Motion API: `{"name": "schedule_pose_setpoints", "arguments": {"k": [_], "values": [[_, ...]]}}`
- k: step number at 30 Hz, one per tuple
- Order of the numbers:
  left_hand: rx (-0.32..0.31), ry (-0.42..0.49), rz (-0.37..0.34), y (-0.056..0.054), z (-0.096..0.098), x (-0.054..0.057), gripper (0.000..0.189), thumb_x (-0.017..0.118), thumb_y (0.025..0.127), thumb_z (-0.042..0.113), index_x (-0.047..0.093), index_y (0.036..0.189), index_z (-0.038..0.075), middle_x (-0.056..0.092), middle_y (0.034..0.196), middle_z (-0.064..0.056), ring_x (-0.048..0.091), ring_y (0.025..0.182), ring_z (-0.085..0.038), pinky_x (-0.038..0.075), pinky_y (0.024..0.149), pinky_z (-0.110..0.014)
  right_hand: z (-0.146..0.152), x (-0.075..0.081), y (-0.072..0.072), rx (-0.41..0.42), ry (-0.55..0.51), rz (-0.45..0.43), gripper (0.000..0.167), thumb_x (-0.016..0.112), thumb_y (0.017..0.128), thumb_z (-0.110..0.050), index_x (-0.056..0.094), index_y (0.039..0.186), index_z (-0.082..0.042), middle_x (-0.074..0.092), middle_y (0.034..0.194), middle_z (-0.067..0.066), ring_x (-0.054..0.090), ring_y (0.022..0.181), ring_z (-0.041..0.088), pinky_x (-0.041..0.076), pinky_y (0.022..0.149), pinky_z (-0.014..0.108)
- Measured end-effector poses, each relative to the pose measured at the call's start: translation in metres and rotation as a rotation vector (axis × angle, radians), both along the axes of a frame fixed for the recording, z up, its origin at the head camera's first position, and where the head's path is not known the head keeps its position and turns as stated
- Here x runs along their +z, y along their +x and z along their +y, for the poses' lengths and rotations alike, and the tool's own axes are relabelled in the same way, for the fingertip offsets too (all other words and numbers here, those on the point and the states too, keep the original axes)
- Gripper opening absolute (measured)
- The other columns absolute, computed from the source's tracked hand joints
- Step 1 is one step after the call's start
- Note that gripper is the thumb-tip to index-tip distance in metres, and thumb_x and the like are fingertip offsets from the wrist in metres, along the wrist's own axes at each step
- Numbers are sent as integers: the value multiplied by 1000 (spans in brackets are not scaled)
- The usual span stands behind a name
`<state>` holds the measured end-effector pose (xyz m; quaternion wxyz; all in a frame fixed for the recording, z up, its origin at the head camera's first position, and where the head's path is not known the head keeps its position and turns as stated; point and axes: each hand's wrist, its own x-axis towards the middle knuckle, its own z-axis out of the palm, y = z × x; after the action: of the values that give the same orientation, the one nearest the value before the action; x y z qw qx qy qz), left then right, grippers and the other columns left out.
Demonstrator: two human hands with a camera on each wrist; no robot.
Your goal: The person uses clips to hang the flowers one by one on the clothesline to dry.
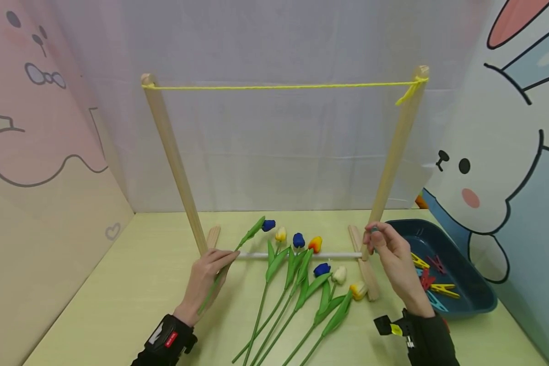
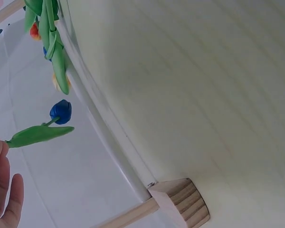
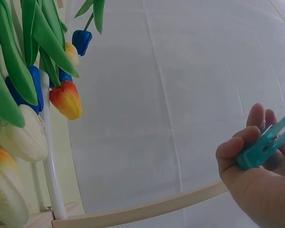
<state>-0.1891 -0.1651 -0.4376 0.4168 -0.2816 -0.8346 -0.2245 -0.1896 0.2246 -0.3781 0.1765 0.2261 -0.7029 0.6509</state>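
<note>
My left hand [image 1: 210,277] pinches the green stem of a blue artificial tulip [image 1: 268,225], its bloom tilted up to the right. In the left wrist view the same blue tulip [image 2: 61,112] and its leaf show beyond the fingertips. My right hand [image 1: 393,254], raised beside the right wooden post, holds a teal clothespin [image 3: 263,148] between thumb and fingers. Between the hands, several more tulips lie on the table, among them an orange-yellow one [image 1: 315,244], a white one [image 1: 339,275] and a blue one [image 1: 322,269].
Two wooden posts [image 1: 171,152] stand upright with a yellow string [image 1: 274,87] tied between their tops. A white rod [image 1: 256,255] joins them low down. At the right, a dark blue basin [image 1: 473,284] holds colored clothespins [image 1: 444,290]. Cartoon-printed panels [image 1: 498,203] flank the table.
</note>
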Motion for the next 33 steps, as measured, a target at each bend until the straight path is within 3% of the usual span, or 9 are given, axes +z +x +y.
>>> {"name": "schedule_pose_setpoints", "arguments": {"k": [8,12,15,17,21,24,28,31,33], "values": [[15,73,56,-3,-4,10,36,81,69,-16,78,101,1,76,89,-10,66,77,-20,52,62,-28,-1,1,0,-8,-30,13,22,38,108,-8,59,113,-10,59,90,-3,51,76,10,44,70,22],[4,125,74,-5,-7,15,14,72,90,1,78,103,0,77,90,-11,65,76,-22,50,63,-28,-1,1,0,7,-39,6,22,38,108,-7,59,114,-8,59,91,-3,50,76,11,44,70,23],[3,151,96,-6,-9,21,30,57,103,22,77,104,-1,77,90,-13,62,72,-22,46,61,-24,-1,1,0,12,-39,6,22,38,108,-7,59,114,-8,59,91,-3,50,76,13,44,69,23],[5,170,96,-7,-10,26,43,49,104,32,77,104,-1,77,90,-13,61,71,-21,43,61,-22,0,0,-1,10,-46,11,23,38,108,-6,60,114,-8,61,91,-3,50,76,13,44,69,23],[14,187,105,-9,-11,38,45,49,104,33,76,104,-2,76,89,-14,64,72,-23,47,63,-22,-1,1,-2,-15,-66,26,24,39,108,-5,62,112,-5,68,92,-4,54,77,11,46,69,21],[13,196,105,-12,-13,49,39,53,102,29,76,105,-2,76,87,-13,66,74,-24,50,67,-22,-2,2,-1,-75,-70,17,24,40,108,-6,63,113,-4,71,93,-7,58,84,8,47,77,19],[26,189,110,-14,-15,64,18,68,93,7,76,106,-2,75,85,-13,67,74,-25,50,66,-23,-2,5,-1,-157,-48,-24,25,40,108,-9,63,115,-2,72,95,-13,59,105,5,43,93,17],[45,176,129,-16,-17,77,24,75,81,-10,75,104,-3,76,86,-14,69,75,-27,51,65,-31,-3,8,-2,-175,-31,-41,25,40,109,-10,62,117,0,71,96,-15,57,116,5,39,98,18],[53,165,140,-16,-19,85,26,76,78,-13,75,102,-4,76,87,-15,71,77,-29,52,64,-36,-5,11,-3,-184,-14,-44,25,41,109,-11,61,117,1,71,96,-15,57,118,5,38,99,18]]}}
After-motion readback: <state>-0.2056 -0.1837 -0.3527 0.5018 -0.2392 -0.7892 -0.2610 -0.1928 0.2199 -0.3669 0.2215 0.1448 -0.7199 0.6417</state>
